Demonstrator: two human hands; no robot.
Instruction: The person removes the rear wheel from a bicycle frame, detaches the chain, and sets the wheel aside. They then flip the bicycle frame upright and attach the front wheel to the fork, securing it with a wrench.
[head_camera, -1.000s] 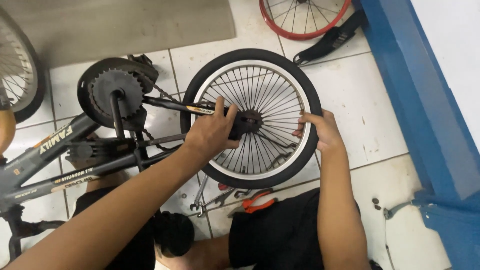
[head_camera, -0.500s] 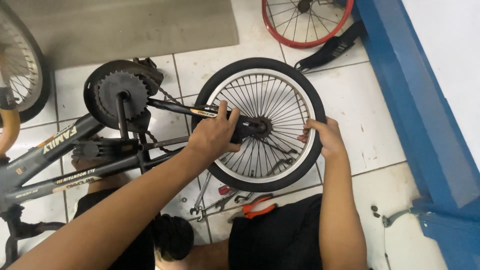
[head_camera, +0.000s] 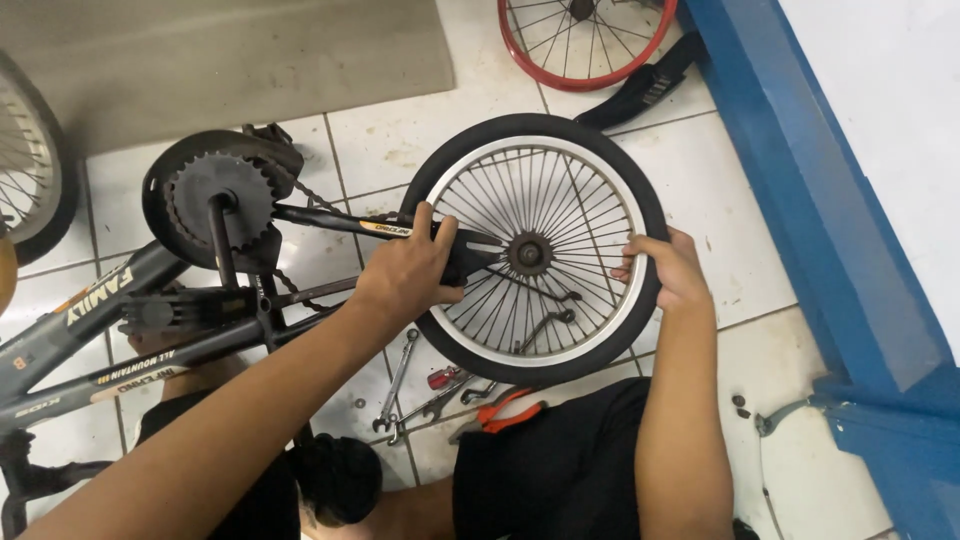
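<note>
A small black bicycle frame (head_camera: 90, 320) lies on its side on the tiled floor. Its rear wheel (head_camera: 470, 165), with a black tyre and silver spokes, sits between the frame's rear stays. My left hand (head_camera: 405, 275) grips the black stay close to the hub (head_camera: 528, 252). The fingers of my right hand (head_camera: 668, 268) curl over the rim and tyre on the wheel's right side. Left of the wheel are the black chainring (head_camera: 205, 200) and the crank arm (head_camera: 222, 240).
Spanners (head_camera: 400, 375), a red-handled screwdriver (head_camera: 444, 378) and orange-handled pliers (head_camera: 505, 412) lie on the floor by my knees. A red-rimmed wheel (head_camera: 585, 40) rests at the top. A blue wall base (head_camera: 830, 230) runs along the right. Another wheel (head_camera: 30, 180) shows at far left.
The view has shifted, so the wheel now sits further right and lower. My left hand stays on the stay and my right hand has slid slightly down the rim.
</note>
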